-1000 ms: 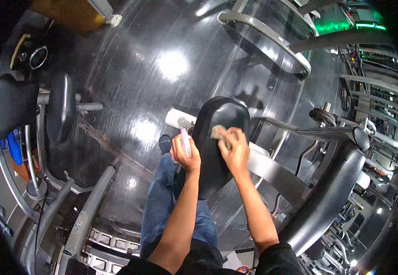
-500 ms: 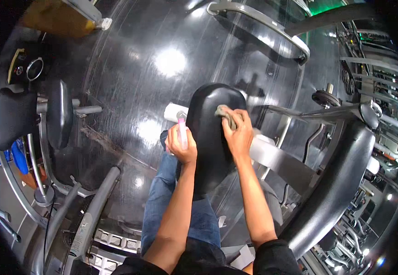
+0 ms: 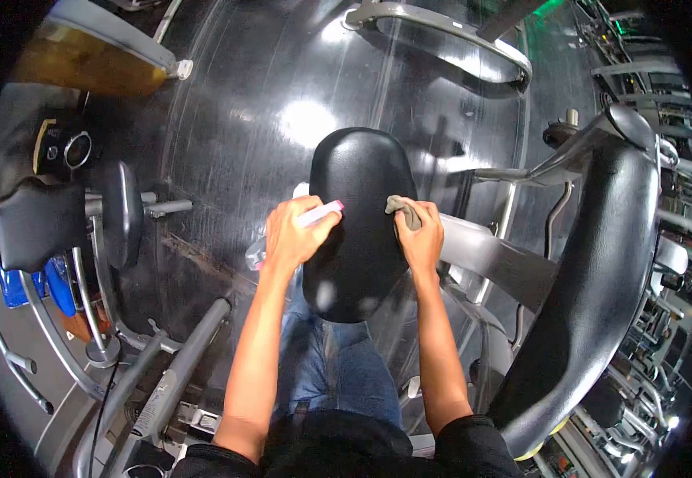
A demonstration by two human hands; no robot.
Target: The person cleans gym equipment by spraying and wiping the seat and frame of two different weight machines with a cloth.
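Observation:
A black padded seat (image 3: 362, 171) lies below my hands, longer than it is wide. My left hand (image 3: 290, 235) is closed around a spray bottle (image 3: 319, 213) whose white head has a pink tip turned toward the seat. The clear lower part of the bottle shows behind my wrist. On the seat's right edge, my right hand (image 3: 423, 237) grips a crumpled grey-green cloth (image 3: 401, 209). My right fingers are bent over the cloth and hide part of it.
A large black backrest (image 3: 589, 279) stands to the right, joined by a grey metal beam (image 3: 493, 253). Other padded machines (image 3: 39, 227) are at the left. A curved metal frame (image 3: 441, 32) sits on the dark floor (image 3: 234, 119) ahead.
My left hand has moved left and turned, so the bottle's pink tip now points right, across the seat. My right hand with the cloth has shifted slightly down. The view has shifted too.

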